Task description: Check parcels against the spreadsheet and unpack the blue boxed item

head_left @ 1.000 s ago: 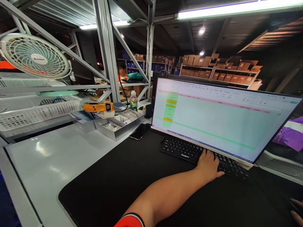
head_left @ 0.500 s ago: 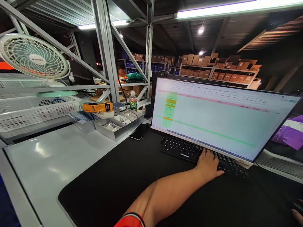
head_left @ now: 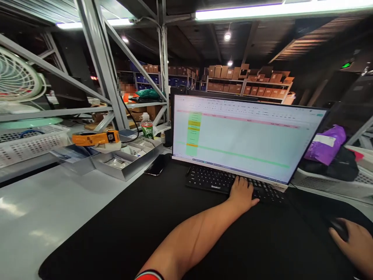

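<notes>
My left hand (head_left: 242,193) rests palm down on the right half of a black keyboard (head_left: 208,181), its fingers stretched over the keys and the thumb out to the side. Behind the keyboard stands a monitor (head_left: 241,140) showing a spreadsheet with a green column and a pink header row. At the lower right, my right hand (head_left: 354,243) is curled round a black computer mouse (head_left: 339,228). Both keyboard and mouse lie on a large black desk mat (head_left: 140,229).
Left of the keyboard are a phone (head_left: 155,165), a grey divided box (head_left: 125,171), a bottle (head_left: 147,127) and an orange tape roll (head_left: 94,138). A fan (head_left: 17,76) and white basket (head_left: 32,149) stand far left. A purple package (head_left: 328,146) sits right of the monitor. Behind, a person (head_left: 128,91) is partly visible.
The view has turned to the right, so everything sits further left in the picture. My right hand and the mouse have come into fuller view. My left hand stays on the keyboard.
</notes>
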`<state>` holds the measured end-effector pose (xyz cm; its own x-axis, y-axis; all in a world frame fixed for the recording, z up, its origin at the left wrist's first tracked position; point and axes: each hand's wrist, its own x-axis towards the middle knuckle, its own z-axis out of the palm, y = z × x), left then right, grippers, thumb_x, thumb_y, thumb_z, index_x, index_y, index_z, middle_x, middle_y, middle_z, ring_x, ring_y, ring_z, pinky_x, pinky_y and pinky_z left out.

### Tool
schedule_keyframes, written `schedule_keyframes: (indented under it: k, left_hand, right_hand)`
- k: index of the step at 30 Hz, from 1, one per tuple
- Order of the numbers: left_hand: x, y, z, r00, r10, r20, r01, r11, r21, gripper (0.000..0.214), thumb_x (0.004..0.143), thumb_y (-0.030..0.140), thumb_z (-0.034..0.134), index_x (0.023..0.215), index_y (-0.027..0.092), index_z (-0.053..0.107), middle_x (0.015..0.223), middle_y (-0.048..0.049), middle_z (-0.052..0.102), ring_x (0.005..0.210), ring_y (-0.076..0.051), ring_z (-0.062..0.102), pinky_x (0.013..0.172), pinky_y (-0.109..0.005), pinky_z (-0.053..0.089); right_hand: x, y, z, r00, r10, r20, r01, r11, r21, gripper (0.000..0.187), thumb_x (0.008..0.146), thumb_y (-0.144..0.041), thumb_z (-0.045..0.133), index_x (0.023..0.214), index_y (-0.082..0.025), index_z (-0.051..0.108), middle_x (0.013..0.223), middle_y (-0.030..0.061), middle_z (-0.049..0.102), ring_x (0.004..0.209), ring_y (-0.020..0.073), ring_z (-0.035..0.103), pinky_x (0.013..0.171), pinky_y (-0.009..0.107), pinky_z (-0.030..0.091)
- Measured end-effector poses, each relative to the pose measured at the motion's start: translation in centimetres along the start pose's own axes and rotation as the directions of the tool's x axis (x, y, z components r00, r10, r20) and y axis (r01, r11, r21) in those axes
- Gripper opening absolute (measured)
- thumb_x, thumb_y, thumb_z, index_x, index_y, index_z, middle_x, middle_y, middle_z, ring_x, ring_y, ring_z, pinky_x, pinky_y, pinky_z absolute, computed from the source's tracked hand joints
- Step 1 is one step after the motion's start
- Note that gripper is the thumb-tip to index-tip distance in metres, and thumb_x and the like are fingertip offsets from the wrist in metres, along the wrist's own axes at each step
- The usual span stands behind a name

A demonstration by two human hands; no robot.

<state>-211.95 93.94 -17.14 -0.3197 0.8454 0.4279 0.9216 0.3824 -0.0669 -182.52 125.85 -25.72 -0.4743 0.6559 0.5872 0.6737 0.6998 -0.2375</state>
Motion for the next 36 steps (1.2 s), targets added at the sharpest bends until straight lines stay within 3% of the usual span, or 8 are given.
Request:
schedule_keyframes:
  k: [11,16,20,36]
  left_hand:
    - [0.1,-0.1,-0.3,1.000,-0.001,0.002,0.001,1.000,0.015,0.069,0.093,0.063,0.046,0.138,0.011,0.056,0.140,-0.0195,0.058,0.137,-0.034,0.045,0.119,-0.050,0.027]
    - [0.1,0.0,-0.9,1.000,-0.013,-0.005,0.013,1.000,-0.007,0.065,0.093,0.058,0.051,0.135,0.009,0.058,0.141,-0.0219,0.056,0.137,-0.035,0.045,0.120,-0.050,0.028]
    - [0.3,-0.1,-0.9,1.000,-0.020,-0.006,0.020,1.000,-0.020,0.063,0.093,0.055,0.053,0.135,0.008,0.058,0.139,-0.0236,0.057,0.135,-0.037,0.048,0.119,-0.050,0.029]
    - [0.2,-0.2,-0.9,0.999,-0.011,-0.031,0.011,1.000,0.001,0.060,0.095,0.052,0.050,0.137,0.009,0.057,0.141,-0.0226,0.056,0.135,-0.036,0.048,0.118,-0.050,0.031]
  right_hand:
    - [-0.7,-3.4,-2.6,0.998,0.059,0.031,-0.058,0.997,-0.056,0.058,0.082,-0.052,0.041,0.127,-0.018,0.053,0.119,0.0250,0.060,0.119,0.0390,0.057,0.102,0.052,0.045]
    - [-0.9,-6.5,-5.1,0.987,0.123,0.105,-0.110,0.987,-0.118,0.057,0.083,-0.047,0.041,0.127,-0.015,0.055,0.127,0.0199,0.058,0.116,0.0344,0.060,0.099,0.049,0.049]
    - [-1.1,-8.2,-6.5,0.978,0.153,0.141,-0.126,0.975,-0.181,0.050,0.089,-0.043,0.041,0.131,-0.019,0.055,0.131,0.0135,0.057,0.108,0.0284,0.064,0.091,0.043,0.051]
    - [-1.2,-8.6,-7.0,0.977,0.159,0.141,-0.133,0.975,-0.180,0.043,0.091,-0.037,0.045,0.130,-0.023,0.059,0.133,0.0097,0.056,0.110,0.0240,0.063,0.092,0.037,0.049]
